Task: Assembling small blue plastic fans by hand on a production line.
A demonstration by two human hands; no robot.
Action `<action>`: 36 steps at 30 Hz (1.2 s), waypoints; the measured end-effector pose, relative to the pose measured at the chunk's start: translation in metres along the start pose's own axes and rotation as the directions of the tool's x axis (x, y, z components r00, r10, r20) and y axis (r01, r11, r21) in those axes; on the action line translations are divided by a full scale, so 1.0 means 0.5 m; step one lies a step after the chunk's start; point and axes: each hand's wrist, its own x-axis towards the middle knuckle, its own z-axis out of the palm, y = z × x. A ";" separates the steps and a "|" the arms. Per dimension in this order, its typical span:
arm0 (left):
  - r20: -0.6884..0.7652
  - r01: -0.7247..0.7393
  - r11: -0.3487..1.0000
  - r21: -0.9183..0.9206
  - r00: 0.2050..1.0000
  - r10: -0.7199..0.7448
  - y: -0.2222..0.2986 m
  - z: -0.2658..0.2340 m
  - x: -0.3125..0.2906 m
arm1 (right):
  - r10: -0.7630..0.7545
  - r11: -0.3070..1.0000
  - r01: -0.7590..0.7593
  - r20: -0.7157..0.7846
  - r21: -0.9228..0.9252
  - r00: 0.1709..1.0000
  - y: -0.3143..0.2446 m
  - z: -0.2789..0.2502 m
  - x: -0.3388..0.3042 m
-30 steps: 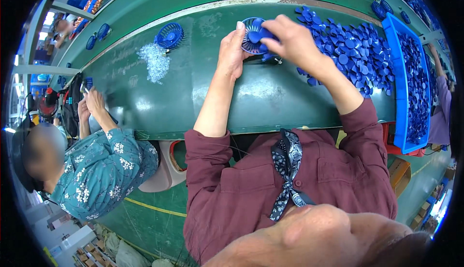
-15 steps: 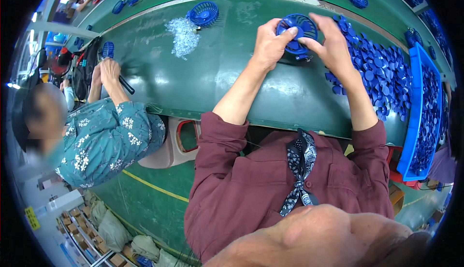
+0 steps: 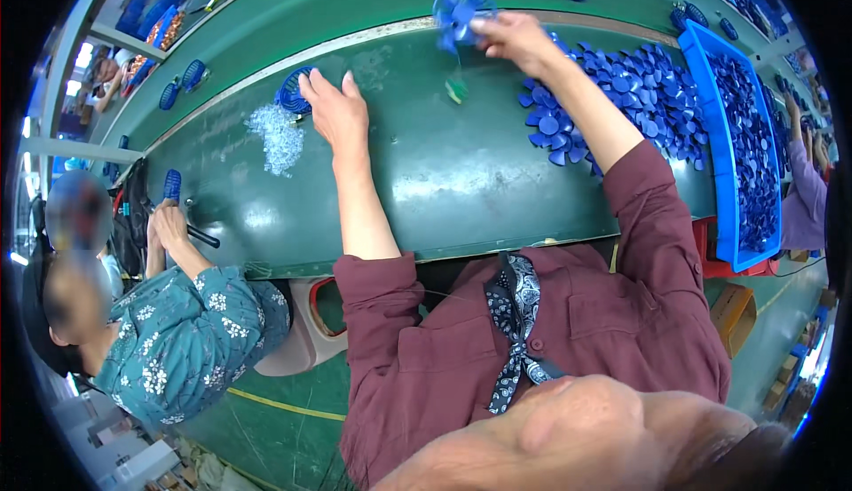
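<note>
Blue fan (image 3: 461,10) is only pinched one-sided by the right hand (image 3: 522,41), so could get dropped; clear bits (image 3: 277,138) might be scattered if brushed by the left hand (image 3: 340,116), fingers spread.

Work surface: long green bench (image 3: 426,154), top scuffed, with bright glare patches. A worn pale strip (image 3: 355,40) runs along its far side.

On the bench, right portion: broad loose heap of blue discs (image 3: 635,91), overlapping, some tipped on edge. Left portion: round blue fan cage (image 3: 289,93) near the pale strip; small pile of clear plastic pieces (image 3: 277,140) just beside it, on the near side.

Right end: long blue tray (image 3: 717,136) filled with blue pieces (image 3: 745,162); its underside is hidden, so it may rest only partly on the bench.
</note>
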 end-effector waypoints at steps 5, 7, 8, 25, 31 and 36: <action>0.196 0.067 0.996 0.064 0.977 -0.079 -0.011 0.006 0.006 | -0.412 0.208 0.015 -0.074 -0.978 0.908 -0.025 -0.137 0.004; 0.127 0.006 0.996 0.092 0.992 -0.018 -0.017 0.011 -0.001 | -0.268 0.052 -0.066 -0.078 -0.996 0.960 -0.023 -0.169 -0.015; 0.072 -0.033 0.994 0.104 0.997 0.026 -0.011 0.011 -0.001 | -0.269 0.053 -0.070 -0.081 -0.996 0.960 -0.019 -0.180 -0.022; 0.409 0.047 0.989 -0.137 0.913 0.013 0.064 -0.012 -0.024 | -0.379 0.422 0.490 0.343 -0.762 0.860 0.003 -0.013 -0.146; 0.474 0.062 0.996 -0.063 0.880 -0.025 0.057 0.012 -0.035 | -0.080 0.310 0.527 0.530 -0.791 0.844 0.030 0.025 -0.205; 0.677 0.666 0.510 -0.544 0.708 -0.202 0.084 0.003 -0.025 | 0.073 0.281 0.469 0.505 -0.838 0.860 0.008 0.042 -0.227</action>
